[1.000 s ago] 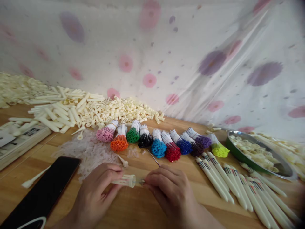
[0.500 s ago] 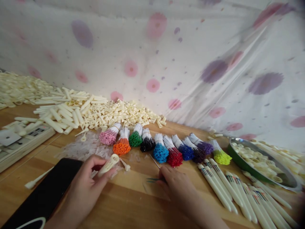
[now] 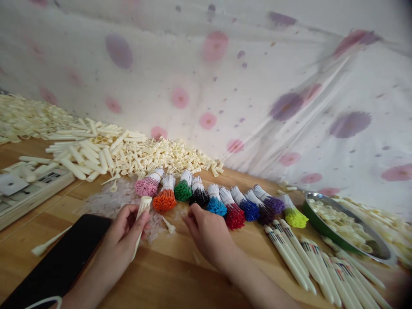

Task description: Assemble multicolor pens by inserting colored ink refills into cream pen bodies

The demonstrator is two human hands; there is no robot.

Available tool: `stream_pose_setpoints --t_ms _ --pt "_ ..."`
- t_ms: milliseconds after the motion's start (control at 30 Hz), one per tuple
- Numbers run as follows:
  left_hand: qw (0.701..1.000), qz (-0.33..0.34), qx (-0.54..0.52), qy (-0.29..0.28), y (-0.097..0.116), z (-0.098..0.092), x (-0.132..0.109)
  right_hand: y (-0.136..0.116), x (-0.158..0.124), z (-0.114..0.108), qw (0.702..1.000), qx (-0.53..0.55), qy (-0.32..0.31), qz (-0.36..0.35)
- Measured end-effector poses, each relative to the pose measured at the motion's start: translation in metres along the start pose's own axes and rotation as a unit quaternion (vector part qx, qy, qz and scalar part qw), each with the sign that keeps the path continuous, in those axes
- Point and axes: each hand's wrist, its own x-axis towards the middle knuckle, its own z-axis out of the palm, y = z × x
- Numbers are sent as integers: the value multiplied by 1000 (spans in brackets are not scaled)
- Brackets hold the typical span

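Note:
My left hand [image 3: 124,234] is closed around a cream pen barrel [image 3: 140,216], held upright and tilted over the wooden table [image 3: 180,274]. My right hand [image 3: 206,229] reaches forward with its fingers curled, fingertips close to the black refill bundle [image 3: 198,193] and the green one [image 3: 183,189]. Whether it holds anything is hidden. A row of refill bundles runs rightward: pink [image 3: 146,184], orange [image 3: 165,197], blue [image 3: 215,201], red [image 3: 233,212], purple [image 3: 272,201], yellow-green [image 3: 294,214].
A black phone [image 3: 61,259] lies at the left front beside a white power strip [image 3: 28,191]. Heaps of cream pen parts [image 3: 128,150] line the back. Several assembled pens [image 3: 309,253] and a green bowl [image 3: 322,219] of parts sit on the right. Small clear pieces [image 3: 109,199] are scattered ahead.
My right hand has left the barrel and moved forward to the refill bundles. My left hand has swung the barrel from level to upright. The camera tilted down slightly.

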Motion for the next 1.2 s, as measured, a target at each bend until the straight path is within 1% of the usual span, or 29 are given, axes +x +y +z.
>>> stream_pose_setpoints --t_ms 133,233,367,533,633,733,833,900,1000,1067,1100,1133,1200 --pt "994 -49 -99 -22 -2 7 5 -25 39 4 1000 -16 -4 11" --pt "988 -70 -136 -34 -3 12 8 -35 57 6 999 -35 -18 9" --pt "981 -82 -170 -54 -2 17 12 -36 64 5 996 -62 -64 -26" --pt "969 -95 -210 -92 -1 23 16 -27 67 -2 983 -98 -138 -74" --pt "965 -96 -224 -99 -3 26 17 -20 70 -4 978 -99 -154 -99" --pt "963 -91 -232 -99 -4 28 14 -17 71 -4 980 -83 -146 -104" --pt "963 -82 -234 -102 -6 31 12 -19 65 -6 986 -51 -129 -97" --pt "965 -74 -230 -105 -8 31 11 -21 54 -9 988 -18 -122 -95" --pt "971 -57 -211 -100 -10 30 13 -18 28 -17 982 49 -147 -104" --pt "977 -46 -186 -96 -9 28 14 -8 9 -20 971 105 -179 -118" --pt "980 -41 -170 -97 -8 26 14 -1 0 -22 966 138 -184 -121" --pt "982 -37 -153 -100 -8 24 13 8 -9 -22 960 193 -170 -112" --pt "986 -29 -121 -114 -7 20 9 28 -22 -22 957 238 -118 -115"
